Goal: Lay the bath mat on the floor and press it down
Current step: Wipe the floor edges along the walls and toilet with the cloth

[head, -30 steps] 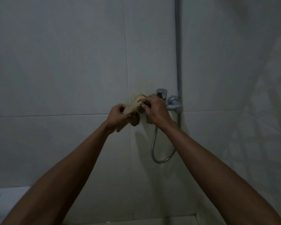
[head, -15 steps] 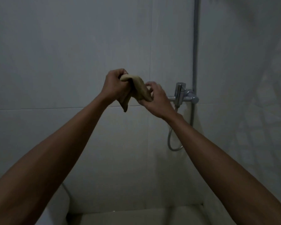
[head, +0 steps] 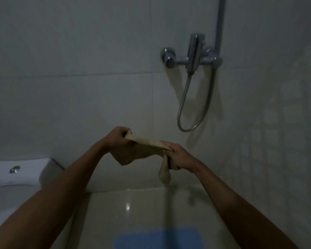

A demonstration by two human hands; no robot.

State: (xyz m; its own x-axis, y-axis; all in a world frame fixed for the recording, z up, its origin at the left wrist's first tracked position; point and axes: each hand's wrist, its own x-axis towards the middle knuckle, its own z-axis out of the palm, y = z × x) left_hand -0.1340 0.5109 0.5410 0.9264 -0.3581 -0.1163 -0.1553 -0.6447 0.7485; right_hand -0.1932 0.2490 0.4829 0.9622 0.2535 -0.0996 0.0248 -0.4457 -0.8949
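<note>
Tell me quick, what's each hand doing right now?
Left hand: grips one end of the tan cloth.
Right hand: grips its other end.

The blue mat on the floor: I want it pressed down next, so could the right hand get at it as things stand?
Probably not yet. The right hand and the left hand both grip the tan cloth, held up above the floor. The blue mat lies uncovered below, so the way looks free once the cloth is released.
</note>
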